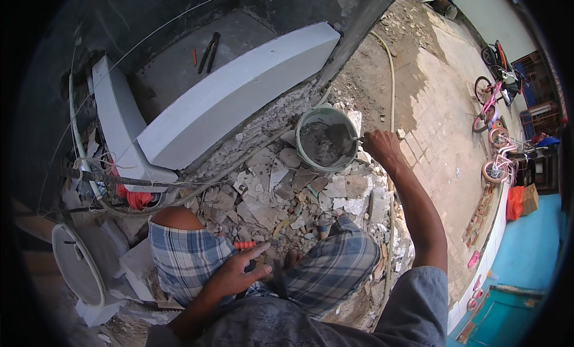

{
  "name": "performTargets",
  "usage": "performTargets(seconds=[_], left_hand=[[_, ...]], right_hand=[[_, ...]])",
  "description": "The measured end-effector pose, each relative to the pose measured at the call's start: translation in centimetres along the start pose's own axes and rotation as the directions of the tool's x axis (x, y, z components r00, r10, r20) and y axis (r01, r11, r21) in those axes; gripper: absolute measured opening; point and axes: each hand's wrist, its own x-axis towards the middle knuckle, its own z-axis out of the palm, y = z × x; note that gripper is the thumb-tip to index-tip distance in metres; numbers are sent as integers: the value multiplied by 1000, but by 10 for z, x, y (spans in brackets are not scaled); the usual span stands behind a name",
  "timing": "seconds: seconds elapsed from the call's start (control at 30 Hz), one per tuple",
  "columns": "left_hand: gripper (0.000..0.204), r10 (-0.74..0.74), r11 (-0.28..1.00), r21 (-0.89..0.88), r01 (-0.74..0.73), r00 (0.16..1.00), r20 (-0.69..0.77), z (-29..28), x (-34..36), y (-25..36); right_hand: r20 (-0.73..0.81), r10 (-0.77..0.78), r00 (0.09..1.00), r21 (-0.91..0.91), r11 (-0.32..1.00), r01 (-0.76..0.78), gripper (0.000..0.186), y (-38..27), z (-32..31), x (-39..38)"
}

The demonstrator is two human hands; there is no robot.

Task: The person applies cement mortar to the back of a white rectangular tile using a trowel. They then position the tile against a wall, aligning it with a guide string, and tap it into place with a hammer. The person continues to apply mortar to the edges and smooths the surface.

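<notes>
Head view: right hand (381,147) curled round a trowel (358,139) at the bucket's (307,161) right rim; left hand (239,271) loosely spread. Mortar (318,145) looks heavy, sticky; the trowel's best held by its handle.

Bucket (327,113) open above, white ledge (239,96) barring upper left, hose (393,102) lying right
</notes>
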Motion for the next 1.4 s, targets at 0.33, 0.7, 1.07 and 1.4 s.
performTargets(seconds=[0.33, 0.7, 1.07, 1.4], left_hand=[[68, 20, 1000, -2, -20, 1000, 6, 0, -2, -3], [69, 26, 1000, -11, -26, 1000, -14, 2, -7, -5], [72, -30, 999, 17, 29, 999, 44, -1, -6, -4], [67, -30, 983, -177, 51, 993, 118, -4, 1, -17]], right_hand=[[-71, -36, 997, -40, 999, 33, 18, -42, 13, 20], [6, -100, 995, -36, 994, 100, 15, -67, 33, 26], [238, 61, 969, 277, 952, -129, 42, -58, 36, 1], [307, 228, 924, 916, 192, -352, 51, -47, 40, -69]])
